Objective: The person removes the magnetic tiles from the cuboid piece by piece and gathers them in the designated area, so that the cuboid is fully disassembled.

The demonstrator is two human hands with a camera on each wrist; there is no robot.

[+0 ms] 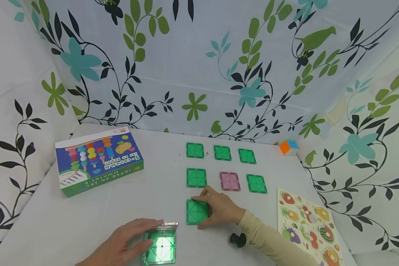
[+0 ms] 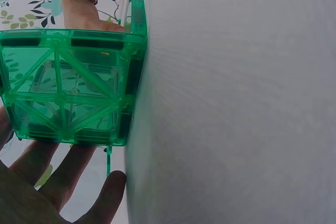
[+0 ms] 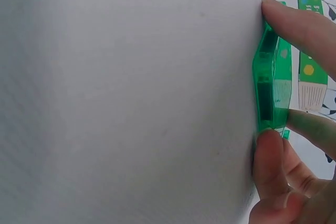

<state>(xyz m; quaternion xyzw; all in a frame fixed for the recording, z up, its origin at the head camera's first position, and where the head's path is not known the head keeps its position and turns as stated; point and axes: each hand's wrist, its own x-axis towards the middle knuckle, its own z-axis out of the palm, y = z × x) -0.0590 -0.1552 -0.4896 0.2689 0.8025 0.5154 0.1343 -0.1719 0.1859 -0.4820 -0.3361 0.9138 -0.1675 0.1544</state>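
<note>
On the table, my right hand (image 1: pixel 222 207) pinches a square green magnetic tile (image 1: pixel 197 212) by its edges, thumb at the near side and index finger at the far side. In the right wrist view this tile (image 3: pixel 273 82) lies almost flat to the table, fingertips at both ends. At the front, my left hand (image 1: pixel 123 242) holds a box-like green magnetic tile block (image 1: pixel 161 247), a pinkish edge at its far side. The left wrist view shows this block (image 2: pixel 63 87) from the side, fingers behind it. Beyond are more green tiles (image 1: pixel 196 178) and a pink tile (image 1: pixel 229 181).
A blue and green bead game box (image 1: pixel 99 159) lies at the back left. At the right are a fruit-picture board (image 1: pixel 307 221) and, farther back, a puzzle cube (image 1: pixel 289 147). Patterned cloth (image 1: pixel 193 66) hangs behind the table. A black device (image 1: pixel 237 240) sits by the right wrist.
</note>
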